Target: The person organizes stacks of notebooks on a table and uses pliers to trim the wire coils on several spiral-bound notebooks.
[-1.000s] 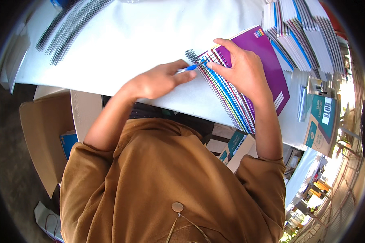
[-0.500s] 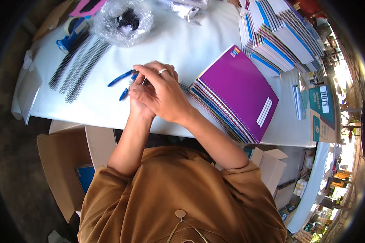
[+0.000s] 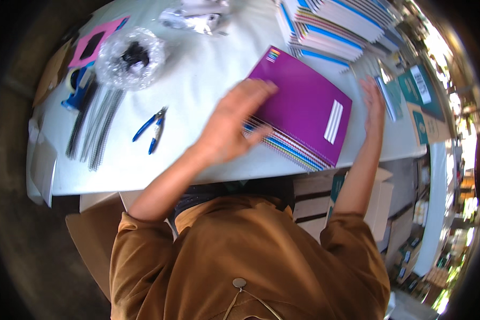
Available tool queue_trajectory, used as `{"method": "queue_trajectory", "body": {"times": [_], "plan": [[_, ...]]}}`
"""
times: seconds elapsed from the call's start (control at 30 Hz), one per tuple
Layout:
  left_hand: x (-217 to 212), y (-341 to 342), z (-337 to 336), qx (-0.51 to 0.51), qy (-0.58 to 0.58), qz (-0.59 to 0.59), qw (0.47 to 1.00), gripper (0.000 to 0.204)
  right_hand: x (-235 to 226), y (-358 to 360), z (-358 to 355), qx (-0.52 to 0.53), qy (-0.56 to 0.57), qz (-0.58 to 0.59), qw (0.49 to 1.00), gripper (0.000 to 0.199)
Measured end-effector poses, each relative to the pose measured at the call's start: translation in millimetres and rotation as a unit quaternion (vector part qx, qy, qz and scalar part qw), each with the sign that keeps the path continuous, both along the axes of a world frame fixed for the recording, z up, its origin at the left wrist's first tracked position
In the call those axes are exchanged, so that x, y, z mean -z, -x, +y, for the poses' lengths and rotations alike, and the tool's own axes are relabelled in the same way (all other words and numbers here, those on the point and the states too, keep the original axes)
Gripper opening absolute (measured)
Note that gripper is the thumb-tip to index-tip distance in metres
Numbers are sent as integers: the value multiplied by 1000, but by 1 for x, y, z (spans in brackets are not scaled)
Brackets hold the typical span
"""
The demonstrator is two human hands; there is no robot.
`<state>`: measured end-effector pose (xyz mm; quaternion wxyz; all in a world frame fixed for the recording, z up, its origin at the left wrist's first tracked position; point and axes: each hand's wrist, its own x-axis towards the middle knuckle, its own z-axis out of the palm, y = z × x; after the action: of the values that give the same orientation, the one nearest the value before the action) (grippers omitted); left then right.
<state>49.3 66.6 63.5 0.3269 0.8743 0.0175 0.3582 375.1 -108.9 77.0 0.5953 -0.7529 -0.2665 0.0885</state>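
Note:
A stack of spiral-bound notebooks with a purple cover on top lies at the centre right of the table. My left hand, somewhat blurred, is at the stack's left side; its fingers reach over the cover's edge and the thumb stands apart near the coil bindings. It holds nothing that I can see. Right of the stack, my right hand is open with its fingers stretched out, beside a clear and blue flat pack. Blue-handled cutting pliers lie on the table, left of my left hand.
Loose spiral coils lie on the left, near a blue tape dispenser and a clear plastic bag with dark contents. Tall piles of notebooks stand at the back right. A green-and-brown carton is at the right edge.
My hands were together in front of the pliers and have parted. The left has moved to the notebook stack's left side, the right to beyond its right side. The view has shifted.

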Motion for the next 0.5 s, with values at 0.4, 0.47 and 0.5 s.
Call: {"method": "queue_trajectory", "body": {"times": [0.4, 0.47, 0.5], "plan": [[15, -57, -27, -45, -278, 214, 935, 101, 75, -38, 21, -169, 49, 269, 947, 59], [16, -59, -26, -49, -297, 204, 932, 100, 70, -35, 20, -173, 80, 247, 950, 61], [19, -61, -25, -50, -304, 193, 932, 98, 71, -39, 22, -183, 62, 249, 949, 62]]}}
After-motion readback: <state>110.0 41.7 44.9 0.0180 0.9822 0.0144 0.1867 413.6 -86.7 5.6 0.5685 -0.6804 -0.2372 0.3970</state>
